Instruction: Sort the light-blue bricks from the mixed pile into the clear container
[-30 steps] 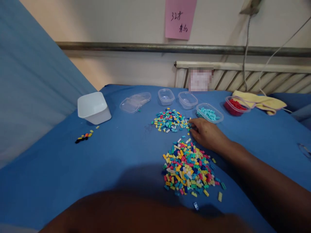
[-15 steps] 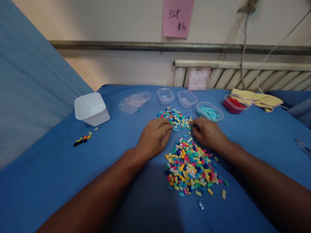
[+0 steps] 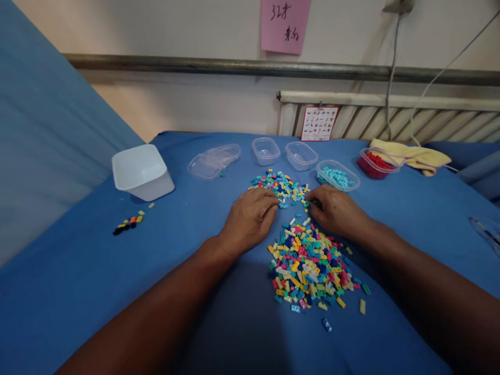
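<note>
My left hand [image 3: 252, 216] rests at the left edge of the smaller heap of toy building bricks [image 3: 279, 182]. Its fingers are curled together, and what they hold, if anything, is hidden. On the heap's right side my right hand [image 3: 335, 209] bends its thumb and fingers together close to a few green and yellow bricks; whatever lies between the fingertips is too small to make out. Nearer to me spreads a larger heap of mixed bricks [image 3: 310, 260], yellow, pink, white, green and blue. A few single bricks lie around its front edge.
Behind the small heap stand two clear tubs [image 3: 265, 151], a tub of turquoise bricks [image 3: 336, 176] and a tub of red bricks [image 3: 377, 163]. Clear lids [image 3: 214, 161], a white bin [image 3: 144, 173] and several loose pieces [image 3: 130, 221] are leftward. A yellow cloth [image 3: 414, 155] lies back right.
The whole view has shifted slightly. Both hands stay at the small heap with almost the same finger pose, and no brick has visibly been moved.
</note>
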Action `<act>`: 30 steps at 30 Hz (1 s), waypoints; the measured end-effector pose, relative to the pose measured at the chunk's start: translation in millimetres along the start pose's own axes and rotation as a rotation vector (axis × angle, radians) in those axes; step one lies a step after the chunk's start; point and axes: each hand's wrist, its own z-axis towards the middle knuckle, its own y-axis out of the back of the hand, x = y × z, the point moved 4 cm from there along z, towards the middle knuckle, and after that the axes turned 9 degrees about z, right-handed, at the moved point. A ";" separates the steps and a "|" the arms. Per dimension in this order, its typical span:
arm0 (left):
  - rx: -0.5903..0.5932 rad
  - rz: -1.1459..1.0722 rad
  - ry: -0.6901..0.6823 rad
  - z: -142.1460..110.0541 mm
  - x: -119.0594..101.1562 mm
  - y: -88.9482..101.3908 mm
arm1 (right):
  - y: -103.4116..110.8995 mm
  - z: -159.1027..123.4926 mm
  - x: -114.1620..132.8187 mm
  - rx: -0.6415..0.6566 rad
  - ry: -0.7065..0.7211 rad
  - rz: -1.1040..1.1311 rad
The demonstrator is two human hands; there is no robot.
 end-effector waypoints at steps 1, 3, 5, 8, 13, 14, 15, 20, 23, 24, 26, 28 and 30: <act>0.001 0.002 0.002 0.1 -0.3 -0.1 | 0.8 -0.1 0.6 0.013 0.004 0.005; -0.001 -0.005 0.012 0.3 -0.3 0.0 | 1.7 0.3 1.0 0.025 -0.003 0.014; 0.002 -0.013 0.025 0.7 0.4 0.6 | 1.2 1.2 1.1 0.019 -0.016 0.015; 0.004 -0.029 0.020 1.2 1.6 2.2 | -1.5 2.2 3.2 0.017 -0.008 0.002; 0.008 -0.038 0.036 1.5 3.8 3.8 | 6.7 1.3 4.0 0.024 0.028 -0.009; 0.006 -0.041 0.040 1.8 3.5 3.9 | 13.0 1.5 1.5 0.004 0.039 -0.010; 0.003 -0.045 0.039 2.3 2.9 3.8 | 20.8 2.5 -2.6 -0.031 0.048 -0.012; 0.002 -0.068 0.028 4.5 0.8 1.9 | 63.2 23.1 -38.4 -0.263 -0.013 -0.058; -0.007 -0.071 0.039 4.1 2.4 1.9 | 77.0 40.4 -52.9 -0.301 -0.082 -0.035; -0.013 -0.071 0.044 3.7 3.1 2.1 | 80.2 43.7 -54.2 -0.314 -0.101 -0.021; -0.021 -0.077 0.060 2.9 4.1 2.7 | 85.1 44.8 -51.1 -0.346 -0.123 0.003; -0.036 -0.083 0.096 2.4 5.3 3.6 | 86.2 39.8 -41.4 -0.361 -0.115 0.034; -0.068 -0.086 0.145 2.0 6.7 5.2 | 81.4 32.9 -27.5 -0.310 -0.064 0.102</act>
